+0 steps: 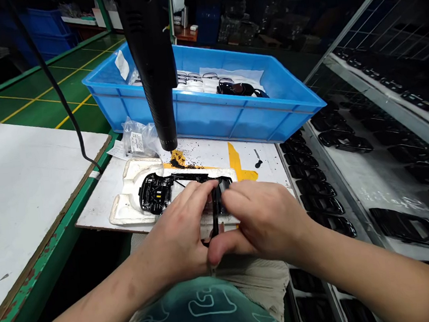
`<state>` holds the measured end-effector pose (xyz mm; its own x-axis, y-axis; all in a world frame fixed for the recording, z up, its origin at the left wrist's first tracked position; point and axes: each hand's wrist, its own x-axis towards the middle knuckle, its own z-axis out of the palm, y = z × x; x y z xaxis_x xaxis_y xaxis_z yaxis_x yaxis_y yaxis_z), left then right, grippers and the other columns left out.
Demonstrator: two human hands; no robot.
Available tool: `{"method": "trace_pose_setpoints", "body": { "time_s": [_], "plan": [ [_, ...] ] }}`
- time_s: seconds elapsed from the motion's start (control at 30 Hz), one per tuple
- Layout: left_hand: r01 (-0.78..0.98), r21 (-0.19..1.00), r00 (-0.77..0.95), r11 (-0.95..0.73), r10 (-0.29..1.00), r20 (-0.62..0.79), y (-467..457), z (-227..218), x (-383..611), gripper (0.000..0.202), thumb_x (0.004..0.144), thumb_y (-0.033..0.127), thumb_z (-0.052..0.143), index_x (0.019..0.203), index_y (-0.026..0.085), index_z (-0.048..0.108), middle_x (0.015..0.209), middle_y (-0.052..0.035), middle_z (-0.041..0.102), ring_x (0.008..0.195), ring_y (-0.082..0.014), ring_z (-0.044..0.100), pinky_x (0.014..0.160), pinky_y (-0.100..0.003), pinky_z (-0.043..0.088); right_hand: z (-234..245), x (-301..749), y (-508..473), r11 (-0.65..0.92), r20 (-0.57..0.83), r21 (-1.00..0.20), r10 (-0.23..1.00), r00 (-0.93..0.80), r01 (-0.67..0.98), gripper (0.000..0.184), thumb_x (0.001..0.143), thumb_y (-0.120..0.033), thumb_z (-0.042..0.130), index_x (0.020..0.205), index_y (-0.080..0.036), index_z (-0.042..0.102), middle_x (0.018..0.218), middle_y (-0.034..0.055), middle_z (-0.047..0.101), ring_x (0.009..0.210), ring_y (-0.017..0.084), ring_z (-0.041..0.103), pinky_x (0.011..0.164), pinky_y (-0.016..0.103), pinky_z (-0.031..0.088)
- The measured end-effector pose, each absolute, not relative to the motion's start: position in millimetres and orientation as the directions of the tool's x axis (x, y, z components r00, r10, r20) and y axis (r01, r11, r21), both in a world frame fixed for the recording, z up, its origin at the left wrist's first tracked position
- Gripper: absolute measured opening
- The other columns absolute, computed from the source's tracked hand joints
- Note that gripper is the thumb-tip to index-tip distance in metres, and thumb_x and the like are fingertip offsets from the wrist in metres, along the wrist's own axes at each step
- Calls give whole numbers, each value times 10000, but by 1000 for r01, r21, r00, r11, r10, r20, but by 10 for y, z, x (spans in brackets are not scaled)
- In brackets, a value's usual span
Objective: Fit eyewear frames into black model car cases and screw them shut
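Observation:
My left hand (179, 235) and my right hand (265, 219) meet at the near edge of the work board, fingers curled around a thin black plastic frame (215, 216) held on edge between them. Just beyond the fingertips a black plastic housing (156, 192) lies in a white moulded jig (134, 199). A black hanging power tool (152, 60) points down above the jig, its tip near a patch of black crumbs (178, 160).
A blue crate (209, 106) with bagged parts stands behind the board. Rows of black parts (316, 191) fill a rack to the right. A small clear bag (138, 138) lies left of the tool tip. A white table (19, 185) is at left.

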<state>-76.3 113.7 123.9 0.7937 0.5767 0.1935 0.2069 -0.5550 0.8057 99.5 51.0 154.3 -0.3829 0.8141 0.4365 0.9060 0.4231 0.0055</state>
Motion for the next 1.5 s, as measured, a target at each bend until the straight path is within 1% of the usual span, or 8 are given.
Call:
{"method": "trace_pose_setpoints", "body": {
  "time_s": [0.13, 0.33, 0.8, 0.93, 1.07, 1.23, 1.33, 1.5],
  "plan": [
    [216, 761, 778, -611, 579, 244, 1132, 1239, -786, 764, 768, 301, 749, 1408, 99, 384, 1252, -138, 523, 1147, -254, 522, 1030, -409, 448, 1524, 977, 495, 533, 511, 60, 710, -484, 844, 639, 976, -659, 342, 565, -191, 483, 538, -2, 427, 516, 144, 364, 529, 322, 212],
    [240, 613, 735, -753, 554, 392, 1127, 1271, -806, 769, 736, 35, 603, 1452, 86, 326, 1217, -148, 503, 1097, -250, 506, 981, -423, 475, 1551, 1040, 532, 356, 522, -65, 808, -272, 932, 792, 648, -967, 385, 621, -181, 479, 564, -19, 433, 512, 125, 400, 515, 303, 259],
    [156, 584, 727, -796, 493, 478, 1109, 1178, -768, 794, 754, 55, 605, 1474, 114, 277, 1297, -156, 470, 1195, -255, 464, 1035, -415, 458, 1622, 1108, 515, 321, 407, -422, 903, -139, 848, 799, 604, -985, 374, 677, -191, 429, 606, -35, 450, 540, 108, 387, 515, 266, 272],
    [275, 537, 671, -798, 559, 487, 1104, 1117, -736, 798, 828, 129, 619, 1512, 120, 206, 1313, -180, 440, 1171, -270, 476, 999, -434, 484, 1689, 1019, 456, 104, 94, -774, 994, -50, 625, 543, 833, -719, 583, 783, -181, 539, 645, -52, 476, 562, 91, 419, 499, 213, 338],
    [269, 542, 652, -796, 565, 506, 1025, 1039, -743, 871, 870, 164, 634, 1555, 191, 97, 1378, -188, 387, 1271, -303, 431, 1056, -484, 454, 1721, 995, 465, -29, -113, -837, 986, -120, 547, 305, 881, -332, 670, 689, -181, 488, 618, -70, 444, 572, 72, 410, 504, 187, 339],
    [-62, 987, 714, -148, 685, 147, 991, 1080, -891, 1079, 725, 550, 796, 1532, 370, 103, 1552, -153, 223, 1245, -304, 525, 1024, -507, 509, 1809, 1233, 564, 75, -137, -783, 947, -289, 617, 149, 890, -297, 649, 802, -184, 608, 669, -61, 530, 608, 86, 477, 531, 195, 374],
    [-77, 900, 931, 428, 355, -89, 1069, 1124, -915, 1021, 619, 648, 811, 1455, 315, 328, 1440, -164, 424, 1115, -315, 632, 913, -508, 575, 1888, 1293, 615, 212, -166, -778, 839, -518, 592, 24, 888, -201, 662, 894, -221, 671, 755, -63, 649, 675, 87, 583, 583, 180, 425],
    [39, 811, 972, 584, 167, -167, 1066, 1125, -827, 726, 609, 456, 909, 1207, 245, 556, 965, -40, 625, 866, -222, 677, 768, -376, 578, 1906, 1221, 650, 277, -209, -741, 770, -603, 611, 158, 909, -99, 606, 927, -245, 664, 840, -65, 706, 737, 86, 632, 629, 179, 440]
  ]
}}
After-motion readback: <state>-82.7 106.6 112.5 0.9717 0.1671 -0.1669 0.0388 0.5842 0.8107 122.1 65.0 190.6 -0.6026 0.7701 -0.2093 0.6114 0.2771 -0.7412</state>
